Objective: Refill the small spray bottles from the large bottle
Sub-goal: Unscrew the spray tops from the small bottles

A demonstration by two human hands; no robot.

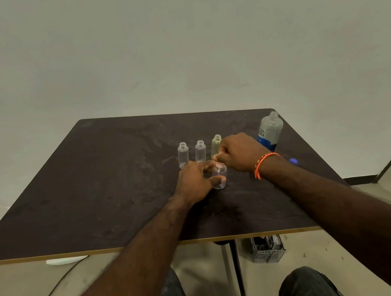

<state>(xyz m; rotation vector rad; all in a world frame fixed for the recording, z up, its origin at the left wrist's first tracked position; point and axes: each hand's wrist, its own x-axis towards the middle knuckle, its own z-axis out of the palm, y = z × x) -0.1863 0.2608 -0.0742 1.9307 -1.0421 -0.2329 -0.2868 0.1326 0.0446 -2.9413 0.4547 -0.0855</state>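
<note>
So we've got both hands on one small bottle (219, 176) near the middle of the tabletop (109, 186). Our left hand (194, 183) is curled round the clear body from the left side, thumb tip showing against the lower front of it. Our right hand (237, 153) sits just above and to the right, fingers bunched tight at the bottle's neck, pinching at the top. We can't make out whether there's a cap or sprayer under those fingertips, they cover it. An orange band (264, 163) is on the right wrist.

Just behind the hands stand three more small bottles in a row, all upright with open necks: a clear one on the left (183, 155), a second clear one (200, 151) beside it, and a yellowish one (216, 145) that the right hand partly hides. The left hand's knuckles sit right in front of the two clear ones.

The big bottle (270, 131) stands upright near the far right corner of the tabletop, behind our right wrist, neck open, white and blue label. It's apart from the hands, nobody touching it. A small blue thing (293, 161) peeks out on the tabletop just past our right forearm; too hidden to say what it is.
</note>
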